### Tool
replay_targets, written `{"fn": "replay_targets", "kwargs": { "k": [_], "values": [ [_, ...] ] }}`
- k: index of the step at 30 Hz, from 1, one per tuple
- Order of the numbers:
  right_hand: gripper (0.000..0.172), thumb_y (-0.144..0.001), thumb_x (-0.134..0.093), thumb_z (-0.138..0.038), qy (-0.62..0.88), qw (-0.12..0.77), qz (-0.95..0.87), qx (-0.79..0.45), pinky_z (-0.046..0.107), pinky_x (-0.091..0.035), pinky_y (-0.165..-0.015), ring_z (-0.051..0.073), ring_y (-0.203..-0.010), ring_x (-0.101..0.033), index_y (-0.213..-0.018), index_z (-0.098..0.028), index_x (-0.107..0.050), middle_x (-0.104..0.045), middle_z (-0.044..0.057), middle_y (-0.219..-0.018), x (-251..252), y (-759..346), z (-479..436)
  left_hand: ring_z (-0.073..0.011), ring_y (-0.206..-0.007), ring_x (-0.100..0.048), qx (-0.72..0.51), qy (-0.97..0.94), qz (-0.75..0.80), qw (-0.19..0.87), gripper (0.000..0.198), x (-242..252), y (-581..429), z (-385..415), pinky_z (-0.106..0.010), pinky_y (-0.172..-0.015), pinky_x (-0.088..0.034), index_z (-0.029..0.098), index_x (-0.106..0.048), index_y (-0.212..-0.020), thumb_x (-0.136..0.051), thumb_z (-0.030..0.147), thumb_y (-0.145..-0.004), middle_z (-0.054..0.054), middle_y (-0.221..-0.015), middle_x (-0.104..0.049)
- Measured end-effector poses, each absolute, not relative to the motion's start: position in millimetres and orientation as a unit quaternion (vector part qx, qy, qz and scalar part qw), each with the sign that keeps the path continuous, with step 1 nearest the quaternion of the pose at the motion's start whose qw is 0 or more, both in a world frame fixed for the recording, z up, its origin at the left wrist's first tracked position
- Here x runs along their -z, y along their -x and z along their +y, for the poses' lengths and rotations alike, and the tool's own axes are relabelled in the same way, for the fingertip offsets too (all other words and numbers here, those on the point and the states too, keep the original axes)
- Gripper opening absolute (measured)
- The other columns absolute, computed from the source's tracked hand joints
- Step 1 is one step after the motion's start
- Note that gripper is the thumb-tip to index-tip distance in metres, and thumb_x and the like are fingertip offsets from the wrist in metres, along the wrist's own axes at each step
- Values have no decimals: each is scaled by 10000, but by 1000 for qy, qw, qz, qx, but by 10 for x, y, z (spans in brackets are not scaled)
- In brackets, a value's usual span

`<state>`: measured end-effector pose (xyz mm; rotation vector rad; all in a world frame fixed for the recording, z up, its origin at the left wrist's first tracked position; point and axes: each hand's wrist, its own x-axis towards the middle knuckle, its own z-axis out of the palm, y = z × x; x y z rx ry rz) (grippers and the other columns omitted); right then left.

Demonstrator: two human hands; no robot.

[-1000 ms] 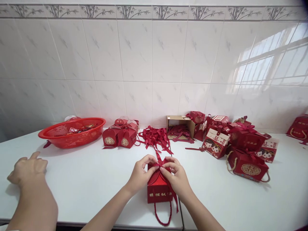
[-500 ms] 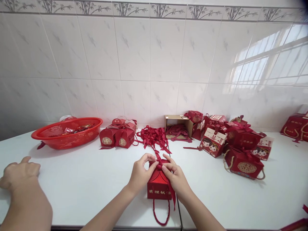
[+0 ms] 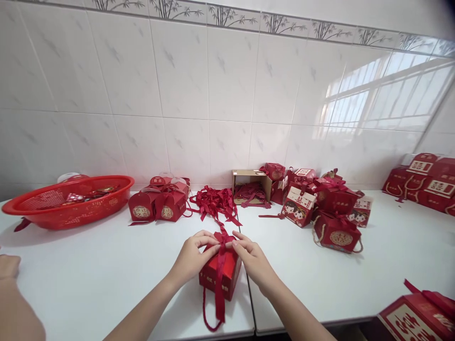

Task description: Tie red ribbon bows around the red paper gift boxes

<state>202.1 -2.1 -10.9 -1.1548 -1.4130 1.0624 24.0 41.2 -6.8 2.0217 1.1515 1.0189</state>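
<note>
A small red gift box with gold characters stands on the table in front of me, its red cord handle drooping at the near side. Dark red ribbon is gathered at the top of the box, and one tail hangs down its front. My left hand pinches the ribbon from the left, thumb and fingers together. From the right, my right hand pinches the ribbon at the same gather, its index finger raised. The exact shape of the knot is partly hidden by my fingertips.
Behind the box lies a heap of red ribbons, beside an open carton of ribbon. Red gift boxes and a red plastic basket stand left. More boxes are piled right. Another person's arm rests at left.
The view has swung right. The box is turned, with its ribbon tail now down the front instead of the right side. Both hands stay at the ribbon. The other person's arm is less visible.
</note>
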Motion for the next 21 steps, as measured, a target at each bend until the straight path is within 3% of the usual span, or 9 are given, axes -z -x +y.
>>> {"fn": "replay_targets", "kwargs": {
  "k": [5, 7, 12, 17, 19, 21],
  "values": [
    [210, -815, -519, -236, 508, 477, -644, -316, 357, -475, -830, 221, -936, -635, -948, -197, -677, -694, 75, -1009, 124, -2134, -57, -200, -888, -627, -370, -780, 397, 312, 153, -26, -235, 365, -312, -825, -485, 171, -698, -740, -558, 220, -773, -70, -906, -653],
    [213, -803, -523, -200, 517, 464, -670, -262, 336, -486, -750, 205, -827, -645, -975, -202, -648, -706, 52, -914, 109, -2165, -75, -193, -867, -628, -362, -787, 396, 305, 154, -69, -249, 331, -301, -799, -487, 168, -689, -738, -540, 194, -769, -65, -891, -658],
    [171, -803, -546, -167, 563, 384, -718, -142, 353, -451, -743, 216, -782, -629, -939, -217, -636, -699, 38, -837, -51, -2182, -219, -184, -830, -628, -346, -805, 409, 254, 147, -140, -269, 273, -301, -794, -474, 170, -692, -748, -547, 190, -764, -49, -853, -678],
    [261, -795, -619, -305, 553, 275, -755, -219, 298, -434, -583, 196, -617, -606, -1046, -243, -583, -652, -8, -669, -271, -2179, -383, -182, -816, -634, -323, -818, 414, 236, 133, -217, -251, 257, -292, -793, -472, 173, -699, -726, -567, 180, -739, -41, -844, -698],
    [254, -829, -576, -354, 538, 264, -771, -216, 310, -453, -594, 199, -656, -616, -1050, -229, -585, -665, 28, -765, -321, -2206, -319, -183, -823, -640, -315, -821, 416, 233, 141, -262, -245, 255, -285, -792, -473, 177, -711, -734, -571, 169, -723, -38, -849, -709],
    [302, -858, -528, -274, 486, 289, -807, -174, 342, -482, -724, 215, -858, -625, -1154, -221, -553, -645, 91, -1038, -328, -2239, -173, -182, -841, -644, -308, -825, 416, 229, 173, -309, -243, 252, -277, -801, -472, 187, -723, -757, -562, 146, -709, -27, -854, -721]
  ]
}}
